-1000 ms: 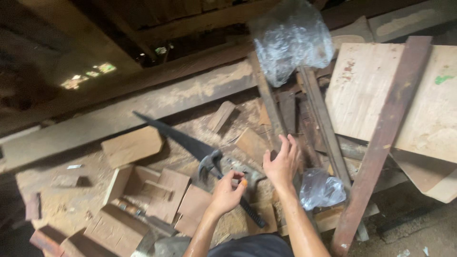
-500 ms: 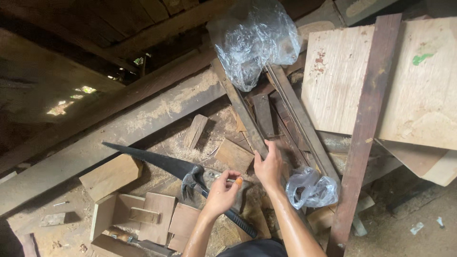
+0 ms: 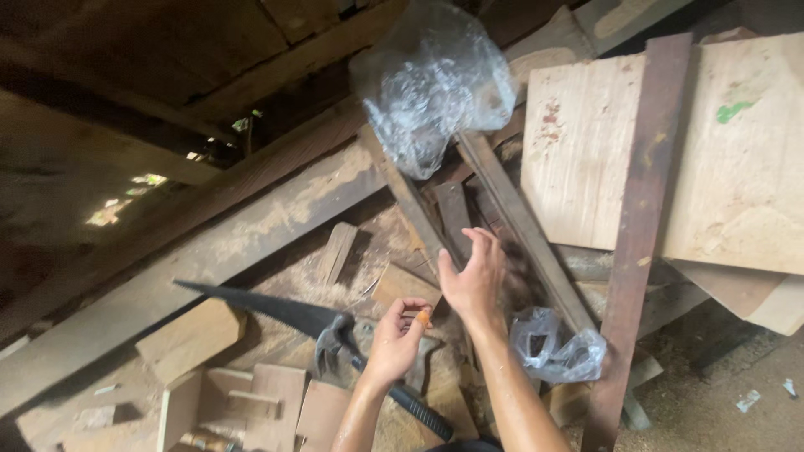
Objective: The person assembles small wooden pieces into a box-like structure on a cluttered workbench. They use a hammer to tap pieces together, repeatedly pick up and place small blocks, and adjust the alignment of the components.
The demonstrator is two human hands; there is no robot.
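Hands at work over a cluttered wooden bench (image 3: 276,218). Left hand (image 3: 394,339) pinched shut, thumb and forefinger tips nipping 1 small orange-tipped object (image 3: 423,318), too small to tell what kind. Right hand (image 3: 476,276) raised just above and beside it, fingers spread and loosely curled, gripping nothing, palm toward the dark slats (image 3: 456,218).

Small object sits at the left fingertips, above the claw hammer (image 3: 339,343), whose black handle runs down toward the lower edge. Handsaw blade (image 3: 260,305) lies to the left of the hammer head, point aimed left. Crumpled clear plastic bag (image 3: 557,351) rests just right of the right forearm; a second, larger clear bag (image 3: 431,92) sits higher, over the slats. Pale board (image 3: 578,159) and dark upright plank (image 3: 636,234) to the right. Offcut blocks (image 3: 188,335) at lower left.

Judgement on handling: such a small piece calls for a firm fingertip pinch kept close over the bench, since a drop among sawdust and offcuts would likely lose it. Free right hand is best kept clear of the saw teeth, and well placed to steady or receive the piece
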